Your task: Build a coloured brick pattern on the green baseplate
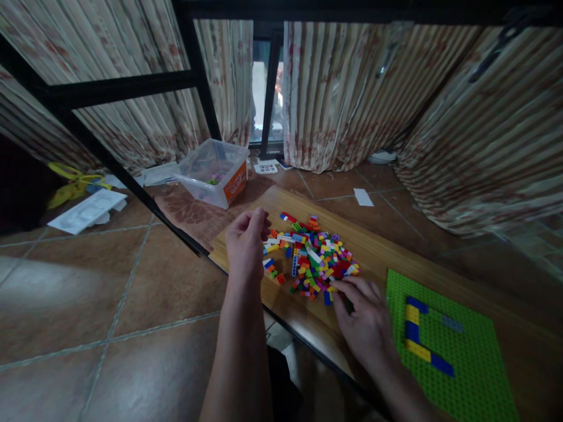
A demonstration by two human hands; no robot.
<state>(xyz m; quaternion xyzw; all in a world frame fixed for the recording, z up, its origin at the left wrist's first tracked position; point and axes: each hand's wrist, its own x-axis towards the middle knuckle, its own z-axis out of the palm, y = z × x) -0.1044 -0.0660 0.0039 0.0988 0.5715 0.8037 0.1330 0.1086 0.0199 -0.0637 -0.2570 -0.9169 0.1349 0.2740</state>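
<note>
Building-brick pile [317, 258] on a wooden table [279, 204], green baseplate [477, 357] off to the right
Left hand [247, 230] is curled closed by the pile's left edge; right hand's [363, 310] at the near right edge, can't tell if it's gripping a brick. Some wood shows between pile and baseplate.

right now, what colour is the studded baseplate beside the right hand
Green; the baseplate shows best in the head view.
</note>
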